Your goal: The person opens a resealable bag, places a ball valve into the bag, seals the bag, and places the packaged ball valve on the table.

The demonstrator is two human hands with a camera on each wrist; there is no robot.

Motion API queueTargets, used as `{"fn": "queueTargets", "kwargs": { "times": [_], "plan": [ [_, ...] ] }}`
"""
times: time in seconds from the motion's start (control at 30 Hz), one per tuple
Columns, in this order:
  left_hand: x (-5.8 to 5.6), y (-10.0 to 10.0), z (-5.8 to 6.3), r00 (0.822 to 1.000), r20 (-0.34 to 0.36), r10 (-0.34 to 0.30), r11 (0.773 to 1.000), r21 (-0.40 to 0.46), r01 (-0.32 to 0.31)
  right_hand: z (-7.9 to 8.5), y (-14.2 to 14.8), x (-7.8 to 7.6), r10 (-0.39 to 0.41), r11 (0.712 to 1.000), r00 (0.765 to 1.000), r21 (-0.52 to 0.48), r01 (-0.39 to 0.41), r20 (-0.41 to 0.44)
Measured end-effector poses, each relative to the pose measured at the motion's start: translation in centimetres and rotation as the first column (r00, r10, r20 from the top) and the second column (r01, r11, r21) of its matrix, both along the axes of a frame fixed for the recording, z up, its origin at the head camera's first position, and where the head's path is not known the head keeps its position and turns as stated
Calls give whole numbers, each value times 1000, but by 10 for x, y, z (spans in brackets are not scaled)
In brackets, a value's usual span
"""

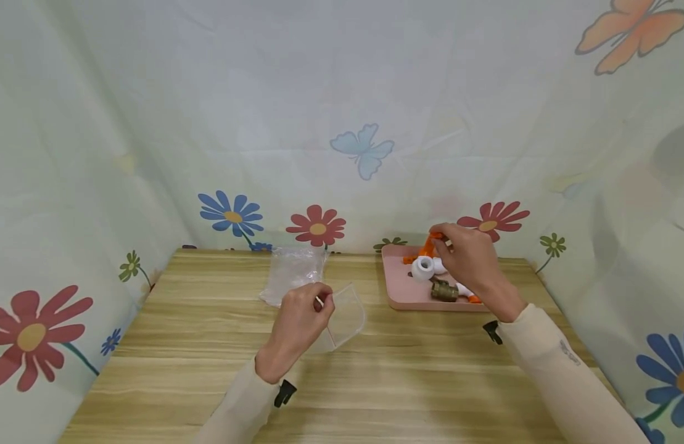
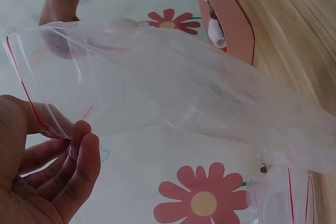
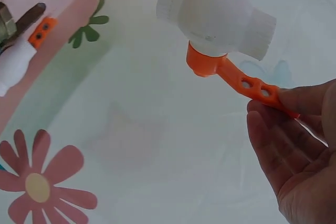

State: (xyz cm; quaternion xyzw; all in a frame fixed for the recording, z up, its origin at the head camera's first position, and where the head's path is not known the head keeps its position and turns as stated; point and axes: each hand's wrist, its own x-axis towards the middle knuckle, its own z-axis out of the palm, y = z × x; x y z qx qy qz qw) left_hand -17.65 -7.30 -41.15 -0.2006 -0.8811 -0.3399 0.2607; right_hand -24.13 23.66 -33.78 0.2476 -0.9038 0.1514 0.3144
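Note:
My left hand pinches a clear zip-lock bag near its red-lined opening. In the left wrist view the bag hangs out flat from the fingertips, with nothing visible inside. Over the pink tray, my right hand pinches the orange lever of a white plastic ball valve between thumb and fingers. The right wrist view shows this ball valve raised off the tray, its lever angled down to the fingertips. A brass-coloured valve lies in the tray, partly behind my right hand's side.
More white valve pieces with orange levers lie in the tray, partly hidden by the right hand. A stack of clear bags lies at the back of the wooden table. A flower-printed curtain closes off the back and both sides.

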Motion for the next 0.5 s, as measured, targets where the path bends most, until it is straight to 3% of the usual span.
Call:
{"fn": "queueTargets", "kwargs": {
  "times": [0.3, 0.5],
  "plan": [
    [-2, 1, -2, 1000, -16, 1, 1000, 1, -1, 17, -8, 16, 82, 992, 975, -76, -99, -206],
    [-4, 2, -1, 1000, -10, -4, 1000, 8, 4, 33, -17, 29, 105, 984, 956, -110, -140, -275]
  ]
}}
